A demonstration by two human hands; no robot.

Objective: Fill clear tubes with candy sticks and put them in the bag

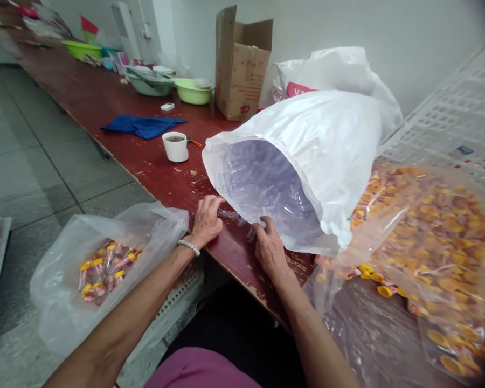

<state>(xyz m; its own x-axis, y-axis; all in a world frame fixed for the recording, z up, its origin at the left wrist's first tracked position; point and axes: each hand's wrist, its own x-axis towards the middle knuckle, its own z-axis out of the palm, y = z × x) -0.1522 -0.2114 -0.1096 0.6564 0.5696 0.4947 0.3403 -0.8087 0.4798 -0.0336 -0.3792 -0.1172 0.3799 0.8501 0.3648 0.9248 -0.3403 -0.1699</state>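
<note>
A large white bag (315,140) lies on its side on the red table (145,172), its mouth toward me, with clear plastic tubes (254,199) inside. My left hand (207,220) is closed on a clear tube (228,214) at the table's front edge. Just below the bag's mouth, my right hand (269,243) reaches to a few small clear pieces (241,221) on the table. Its thumb and forefinger are slightly apart, and nothing can be seen held between them.
Yellow-capped tubes (105,269) fill part of a clear bag (60,285) at the lower left. Many orange-yellow caps (440,237) lie under plastic on the right. Behind stand a white cup (175,147), a blue cloth (143,126), a cardboard box (244,75) and green basins (193,91).
</note>
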